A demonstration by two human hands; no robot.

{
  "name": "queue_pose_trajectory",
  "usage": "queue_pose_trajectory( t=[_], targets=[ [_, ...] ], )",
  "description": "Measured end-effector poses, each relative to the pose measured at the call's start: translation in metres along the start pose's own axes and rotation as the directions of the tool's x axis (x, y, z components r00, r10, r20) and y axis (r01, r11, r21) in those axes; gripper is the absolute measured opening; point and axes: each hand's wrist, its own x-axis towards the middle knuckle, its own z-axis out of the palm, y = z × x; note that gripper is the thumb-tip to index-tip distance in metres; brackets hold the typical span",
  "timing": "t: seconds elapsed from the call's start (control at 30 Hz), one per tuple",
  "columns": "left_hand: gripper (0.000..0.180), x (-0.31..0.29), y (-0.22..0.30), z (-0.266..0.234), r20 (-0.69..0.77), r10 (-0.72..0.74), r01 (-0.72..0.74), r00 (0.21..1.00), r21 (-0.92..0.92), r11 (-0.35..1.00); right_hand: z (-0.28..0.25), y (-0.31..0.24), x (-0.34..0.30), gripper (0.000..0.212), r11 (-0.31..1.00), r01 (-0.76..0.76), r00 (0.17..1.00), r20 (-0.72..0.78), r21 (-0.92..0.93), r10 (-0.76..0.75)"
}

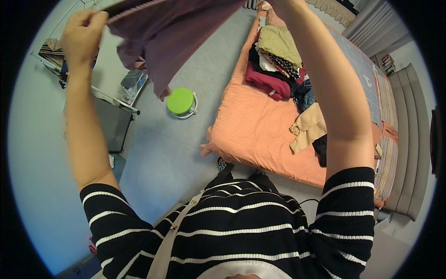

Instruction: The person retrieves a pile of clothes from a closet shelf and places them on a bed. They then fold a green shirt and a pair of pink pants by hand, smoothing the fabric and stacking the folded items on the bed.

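Note:
A mauve garment [162, 42] hangs spread out in the air at the top of the head view. Its upper edge looks gathered, and its lower part drops to a narrow point. My left hand [85, 35] is closed on the garment's left corner, raised high. My right arm reaches up to the top edge of the view, where only part of my right hand [281, 3] shows. Its fingers are cut off, so its grip on the far side of the cloth is hidden.
On the right a bed with an orange cover [241, 135] holds a pile of folded clothes [278, 44]. A beige garment [309, 125] lies nearer on it. A green-topped round stool [180, 101] stands on the floor. A white-framed rack [114, 97] is at the left.

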Motion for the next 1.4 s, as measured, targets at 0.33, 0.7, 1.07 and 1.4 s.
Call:
queue_pose_trajectory(
  t=[0.33,0.7,1.07,1.4],
  targets=[
    [0.016,-0.085,0.079,0.088,0.720,-0.188,0.711,0.668,-0.541,0.449,-0.122,0.050,-0.022,0.019,0.961,-0.147,0.982,0.081,-0.233,0.170],
    [0.012,-0.170,0.279,0.097,0.918,0.136,0.922,0.373,-0.350,-0.163,-0.233,0.077,-0.054,0.016,0.875,-0.336,0.920,0.079,-0.349,0.385],
    [0.029,-0.105,0.171,0.163,0.926,0.216,0.937,0.310,-0.336,0.095,-0.242,0.065,-0.144,0.032,0.596,0.420,0.856,0.516,-0.685,-0.010],
    [0.017,-0.059,0.091,0.249,0.809,0.533,0.836,0.246,-0.456,0.305,-0.157,0.099,-0.144,0.020,0.315,0.059,0.994,0.085,-0.947,0.069]
  ],
)
